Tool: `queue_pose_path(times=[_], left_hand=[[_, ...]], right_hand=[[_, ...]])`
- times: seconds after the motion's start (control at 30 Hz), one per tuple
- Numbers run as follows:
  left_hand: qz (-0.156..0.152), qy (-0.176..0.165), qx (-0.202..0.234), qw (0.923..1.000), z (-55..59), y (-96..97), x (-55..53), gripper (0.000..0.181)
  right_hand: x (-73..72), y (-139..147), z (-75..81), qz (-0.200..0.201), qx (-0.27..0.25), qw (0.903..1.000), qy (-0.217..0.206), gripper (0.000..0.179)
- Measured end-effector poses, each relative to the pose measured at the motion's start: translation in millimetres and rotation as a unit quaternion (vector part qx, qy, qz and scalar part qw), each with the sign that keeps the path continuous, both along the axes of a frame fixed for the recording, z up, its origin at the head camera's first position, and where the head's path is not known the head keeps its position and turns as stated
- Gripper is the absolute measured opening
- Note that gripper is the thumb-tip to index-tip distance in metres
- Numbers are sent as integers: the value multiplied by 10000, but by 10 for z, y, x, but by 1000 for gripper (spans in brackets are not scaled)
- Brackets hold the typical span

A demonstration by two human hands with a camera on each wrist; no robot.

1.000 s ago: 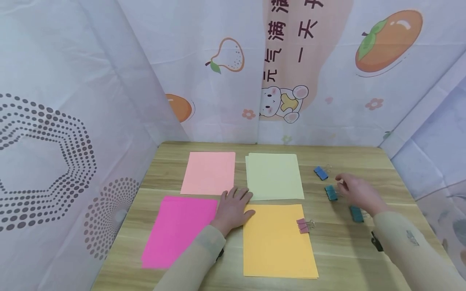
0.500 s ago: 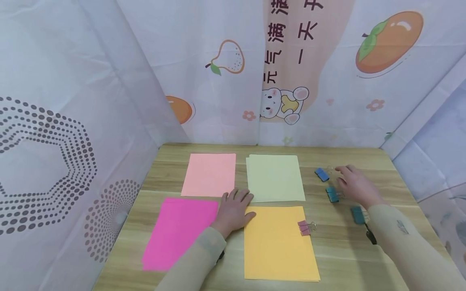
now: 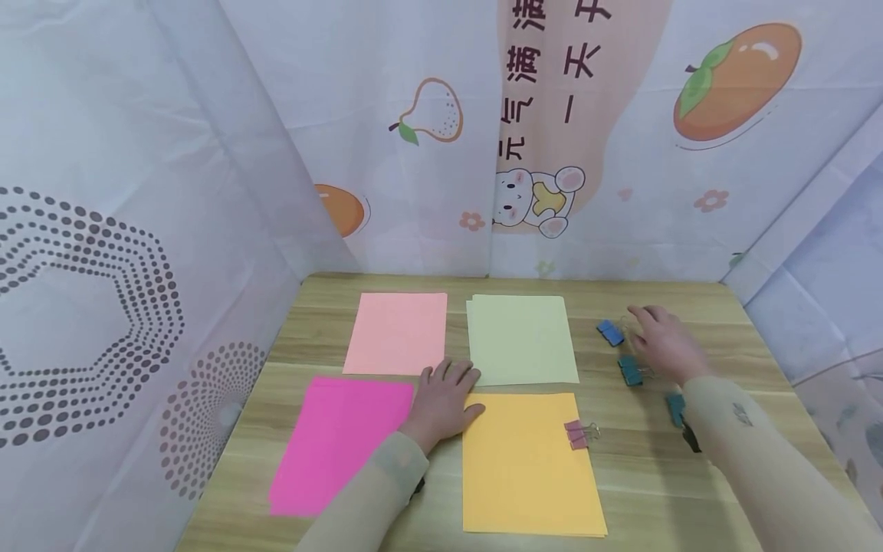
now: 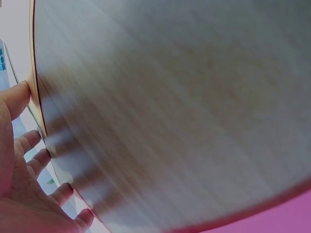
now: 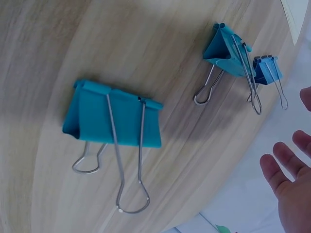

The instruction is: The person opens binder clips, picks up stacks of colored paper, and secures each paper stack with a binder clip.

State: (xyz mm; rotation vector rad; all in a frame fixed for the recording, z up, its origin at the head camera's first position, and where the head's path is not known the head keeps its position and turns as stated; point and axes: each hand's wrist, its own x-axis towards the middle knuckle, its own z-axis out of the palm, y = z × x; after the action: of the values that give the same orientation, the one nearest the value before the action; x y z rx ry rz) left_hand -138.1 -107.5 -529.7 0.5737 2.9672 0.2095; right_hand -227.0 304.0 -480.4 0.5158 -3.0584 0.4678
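My left hand [image 3: 440, 402] lies spread on the table among the paper stacks, its thumb at the orange paper [image 3: 527, 475] and its fingertips near the corners of the pink and pale green sheets. In the left wrist view the fingers [image 4: 28, 141] are spread apart. Beside the blue binder clip [image 3: 610, 333] hovers my right hand [image 3: 665, 345], close to its wire handles. The right wrist view shows those fingers apart from the blue clip [image 5: 266, 70] and holding nothing. A teal binder clip [image 3: 631, 371] lies just below that hand; a larger teal clip [image 5: 114, 116] lies nearer me.
Salmon pink paper [image 3: 396, 333] and pale green paper [image 3: 522, 340] lie at the back, magenta paper [image 3: 338, 445] at front left. A mauve binder clip [image 3: 577, 435] sits at the orange paper's right edge. Printed curtains [image 3: 414, 176] stand behind the table.
My right hand has moved farther from me, from beside the smaller teal clip to the blue clip's handles. The left hand stays where it was.
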Motion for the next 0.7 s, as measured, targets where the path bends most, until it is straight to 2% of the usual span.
queue_pose_path(times=[0.27,0.7], left_hand=[[-9,2,29,10000,-10,2,3,59],[-22,105,-6,9999,-74,-14,-11,60]], right_hand=[[-83,-41,-19,10,60,9995,-314,61],[-138,-66,-141,233,261,9990,-267,56]])
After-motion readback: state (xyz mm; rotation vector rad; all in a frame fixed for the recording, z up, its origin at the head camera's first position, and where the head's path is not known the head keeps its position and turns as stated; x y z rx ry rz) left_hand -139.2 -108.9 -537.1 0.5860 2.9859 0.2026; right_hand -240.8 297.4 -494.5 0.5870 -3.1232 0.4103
